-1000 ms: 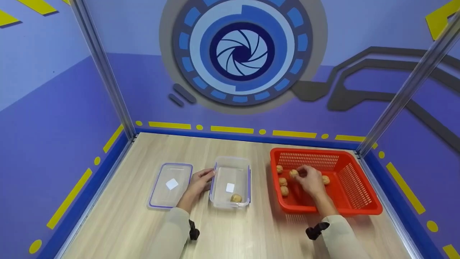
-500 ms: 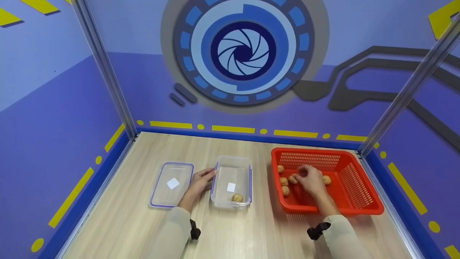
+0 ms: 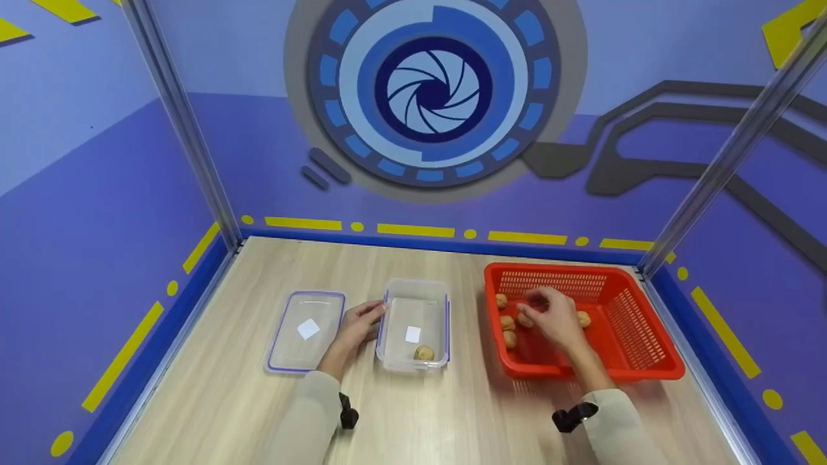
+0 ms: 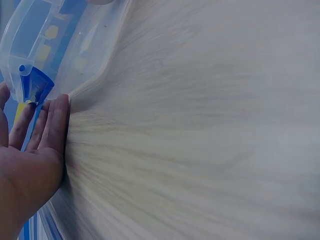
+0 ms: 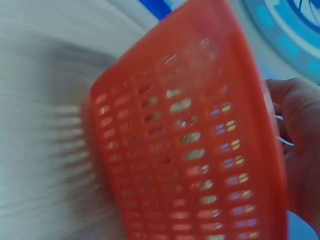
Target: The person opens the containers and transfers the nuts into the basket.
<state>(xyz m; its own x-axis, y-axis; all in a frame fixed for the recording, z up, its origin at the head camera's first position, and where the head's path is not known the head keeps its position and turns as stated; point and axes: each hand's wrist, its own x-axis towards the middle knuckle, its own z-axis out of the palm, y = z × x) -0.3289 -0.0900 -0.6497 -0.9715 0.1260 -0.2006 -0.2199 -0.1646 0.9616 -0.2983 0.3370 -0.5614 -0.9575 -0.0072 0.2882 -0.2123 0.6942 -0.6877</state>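
Note:
My left hand (image 3: pixel 354 332) touches the left long side of a clear plastic food box (image 3: pixel 413 303), its fingers straight. In the left wrist view these fingers (image 4: pixel 58 120) lie against the box's wall by a blue clip (image 4: pixel 36 85). Inside the box, one walnut (image 3: pixel 424 353) sits at the near right corner. My right hand (image 3: pixel 557 318) hovers inside the red basket (image 3: pixel 620 369), thumb and fingertips apart. Just below its fingertips lies a walnut (image 3: pixel 524 320). The basket wall (image 5: pixel 190 135) hides much of this hand in the right wrist view.
Left of the box lies its clear lid (image 3: pixel 306 352) with a purple edge and a white sticker. More walnuts (image 3: pixel 508 339) rest along the basket's left side, another walnut (image 3: pixel 584 319) right of the hand. Printed panels (image 3: pixel 271 161) and metal posts enclose the wooden table (image 3: pixel 420 413).
My right thumb and fingers have let go of the walnut and parted, lifting slightly. That walnut now lies slightly lower in the head view. My left hand and the box stay put.

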